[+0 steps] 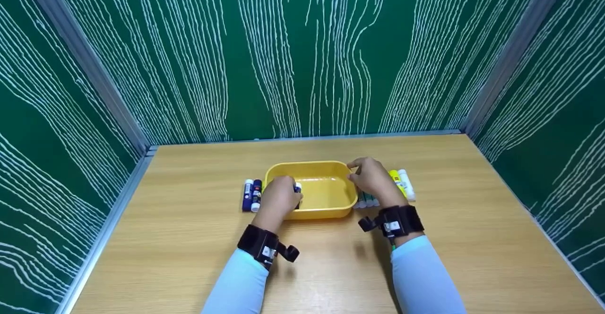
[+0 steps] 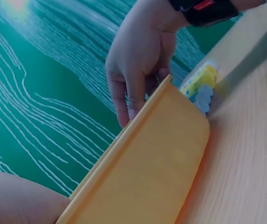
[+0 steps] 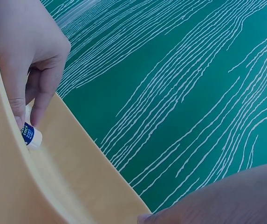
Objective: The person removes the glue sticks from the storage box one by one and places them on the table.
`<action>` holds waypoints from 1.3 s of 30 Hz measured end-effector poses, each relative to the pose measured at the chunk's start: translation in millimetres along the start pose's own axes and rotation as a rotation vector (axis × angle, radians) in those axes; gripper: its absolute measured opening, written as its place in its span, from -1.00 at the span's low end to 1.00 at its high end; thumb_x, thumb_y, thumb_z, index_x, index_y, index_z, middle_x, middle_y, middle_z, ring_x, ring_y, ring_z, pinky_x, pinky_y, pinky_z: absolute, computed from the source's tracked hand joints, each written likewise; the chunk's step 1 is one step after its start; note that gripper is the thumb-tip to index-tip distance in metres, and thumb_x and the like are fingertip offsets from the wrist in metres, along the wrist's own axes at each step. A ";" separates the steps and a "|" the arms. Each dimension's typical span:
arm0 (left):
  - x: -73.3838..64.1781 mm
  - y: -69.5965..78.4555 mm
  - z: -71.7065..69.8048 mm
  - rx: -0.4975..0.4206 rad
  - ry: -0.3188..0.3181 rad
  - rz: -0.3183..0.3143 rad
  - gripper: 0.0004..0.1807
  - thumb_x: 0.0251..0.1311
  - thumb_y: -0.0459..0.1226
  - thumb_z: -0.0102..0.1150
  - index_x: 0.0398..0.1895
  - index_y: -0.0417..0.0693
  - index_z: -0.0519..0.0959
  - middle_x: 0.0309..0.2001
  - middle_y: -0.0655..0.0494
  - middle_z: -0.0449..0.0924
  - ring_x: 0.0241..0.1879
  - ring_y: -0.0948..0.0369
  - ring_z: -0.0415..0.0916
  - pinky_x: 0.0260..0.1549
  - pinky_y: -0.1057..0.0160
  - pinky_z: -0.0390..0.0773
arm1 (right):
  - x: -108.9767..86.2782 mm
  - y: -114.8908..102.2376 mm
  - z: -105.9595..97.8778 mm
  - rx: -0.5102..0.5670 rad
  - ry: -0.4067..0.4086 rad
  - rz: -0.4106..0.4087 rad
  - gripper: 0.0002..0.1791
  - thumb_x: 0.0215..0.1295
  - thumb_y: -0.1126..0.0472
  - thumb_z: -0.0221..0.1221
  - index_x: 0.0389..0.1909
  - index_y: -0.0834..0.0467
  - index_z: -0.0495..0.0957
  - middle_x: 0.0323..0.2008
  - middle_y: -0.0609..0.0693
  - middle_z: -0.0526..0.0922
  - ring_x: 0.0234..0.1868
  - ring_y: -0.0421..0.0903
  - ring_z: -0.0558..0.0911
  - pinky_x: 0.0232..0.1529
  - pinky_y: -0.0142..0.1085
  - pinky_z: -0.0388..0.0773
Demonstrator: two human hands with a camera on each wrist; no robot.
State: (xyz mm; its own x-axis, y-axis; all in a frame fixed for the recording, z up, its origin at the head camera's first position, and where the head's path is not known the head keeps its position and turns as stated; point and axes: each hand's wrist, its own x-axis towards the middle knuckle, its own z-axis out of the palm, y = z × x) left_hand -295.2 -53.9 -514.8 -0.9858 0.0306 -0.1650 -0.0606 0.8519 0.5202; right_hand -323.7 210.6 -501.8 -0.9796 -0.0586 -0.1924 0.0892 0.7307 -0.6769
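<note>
A shallow yellow tray (image 1: 326, 213) stands on the table between the hands. My left hand (image 1: 280, 196) reaches over its left end and pinches a blue glue stick (image 3: 28, 134) with a white end, low inside the tray. In the right wrist view the glue stick's label shows between the thumb and fingers. My right hand (image 1: 375, 179) is at the tray's right end, its bent fingers gripping the rim; part of this grip is hidden. Two dark blue glue sticks (image 1: 247, 196) with white parts lie side by side just left of the tray.
Right of the tray, partly under the right hand, lie several greenish sticks (image 1: 363, 201), with a yellow stick (image 1: 397, 181) and a white stick (image 1: 407, 185) beyond. Green panels (image 1: 302, 68) with white wavy lines wall the wooden table (image 1: 326, 266) at the back and both sides.
</note>
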 end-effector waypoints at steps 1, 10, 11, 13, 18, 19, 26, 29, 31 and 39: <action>0.0 0.0 0.2 0.006 0.004 0.003 -0.80 0.55 -0.17 0.46 0.02 -0.09 0.74 -0.27 0.03 0.65 -0.25 0.08 0.66 -0.23 0.16 0.58 | 0.1 0.0 -0.1 0.000 -0.001 0.000 -0.51 0.69 0.24 0.28 0.54 0.21 0.60 0.10 0.28 0.78 -0.09 0.04 0.78 -0.11 -0.24 0.77; 0.8 -2.1 0.9 0.009 -0.003 0.011 -0.64 0.57 -0.18 0.43 0.30 -0.10 0.74 -0.12 0.01 0.71 -0.14 0.06 0.67 -0.13 0.14 0.63 | -1.2 -0.7 -0.6 0.001 -0.003 0.016 -0.51 0.70 0.22 0.27 0.55 0.19 0.60 0.15 0.28 0.77 -0.03 0.06 0.78 -0.04 -0.20 0.80; 0.9 -2.6 1.2 0.007 -0.005 0.013 -0.63 0.58 -0.18 0.42 0.33 -0.10 0.73 -0.08 0.01 0.72 -0.12 0.06 0.67 -0.11 0.13 0.64 | -1.4 -0.7 -0.6 0.001 -0.003 0.015 -0.51 0.70 0.22 0.27 0.55 0.19 0.60 0.15 0.29 0.77 -0.04 0.06 0.78 -0.05 -0.20 0.80; 1.2 -3.8 1.7 -0.001 -0.011 0.016 -0.60 0.59 -0.20 0.39 0.39 -0.09 0.71 0.02 0.00 0.75 -0.06 0.05 0.67 -0.03 0.11 0.67 | -1.5 -0.6 -0.4 0.002 -0.002 0.014 -0.51 0.71 0.22 0.27 0.55 0.19 0.60 0.15 0.29 0.77 -0.04 0.06 0.78 -0.05 -0.21 0.80; 2.4 -7.2 2.7 -0.004 -0.017 0.039 -0.54 0.58 -0.24 0.34 0.47 -0.06 0.69 0.26 -0.01 0.78 0.05 0.04 0.66 0.17 0.04 0.71 | -0.1 0.8 1.3 -0.008 0.005 0.003 -0.51 0.70 0.23 0.27 0.54 0.20 0.60 0.12 0.28 0.77 -0.10 0.03 0.77 -0.13 -0.26 0.76; 2.7 -7.8 2.6 -0.001 -0.016 0.046 -0.54 0.58 -0.24 0.33 0.47 -0.06 0.69 0.28 -0.01 0.78 0.05 0.04 0.66 0.18 0.04 0.70 | 0.0 0.9 1.7 -0.011 0.008 0.000 -0.51 0.70 0.23 0.28 0.54 0.20 0.60 0.11 0.28 0.77 -0.12 0.02 0.76 -0.15 -0.27 0.75; 3.0 -8.7 1.7 -0.020 -0.034 0.042 -0.55 0.54 -0.23 0.39 0.44 -0.05 0.71 0.10 0.01 0.75 -0.03 0.04 0.66 0.00 0.10 0.63 | 0.1 -0.7 3.5 -0.007 -0.003 0.024 -0.51 0.71 0.23 0.27 0.55 0.18 0.59 0.10 0.26 0.76 -0.14 0.01 0.75 -0.19 -0.29 0.72; 2.8 -7.9 1.7 -0.032 -0.043 0.028 -0.53 0.54 -0.24 0.40 0.46 -0.04 0.69 0.10 0.01 0.74 -0.02 0.05 0.66 -0.01 0.11 0.63 | 0.4 -1.3 2.7 -0.003 -0.009 0.043 -0.51 0.71 0.21 0.26 0.56 0.16 0.59 0.13 0.26 0.75 -0.10 0.03 0.76 -0.16 -0.28 0.74; 3.1 -7.4 1.9 -0.033 -0.040 0.025 -0.51 0.55 -0.25 0.39 0.49 -0.04 0.67 0.17 0.03 0.75 0.01 0.05 0.66 0.03 0.11 0.64 | 0.5 -1.2 2.2 -0.004 -0.013 0.045 -0.51 0.72 0.21 0.26 0.56 0.16 0.59 0.14 0.26 0.75 -0.08 0.04 0.76 -0.14 -0.27 0.75; 2.6 -4.9 1.3 -0.040 -0.032 0.032 -0.47 0.60 -0.25 0.34 0.57 0.00 0.62 0.41 0.00 0.72 0.13 0.04 0.65 0.28 0.05 0.70 | 0.6 0.0 1.6 -0.014 -0.003 0.021 -0.51 0.70 0.22 0.26 0.55 0.17 0.60 0.13 0.26 0.75 -0.06 0.05 0.75 -0.11 -0.25 0.75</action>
State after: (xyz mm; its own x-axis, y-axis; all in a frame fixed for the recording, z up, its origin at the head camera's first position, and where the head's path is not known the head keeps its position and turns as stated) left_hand -297.3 -57.4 -518.9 -0.9819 0.0748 -0.1738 -0.0358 0.8286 0.5587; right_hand -324.0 209.5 -503.1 -0.9769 -0.0456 -0.2088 0.1071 0.7411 -0.6628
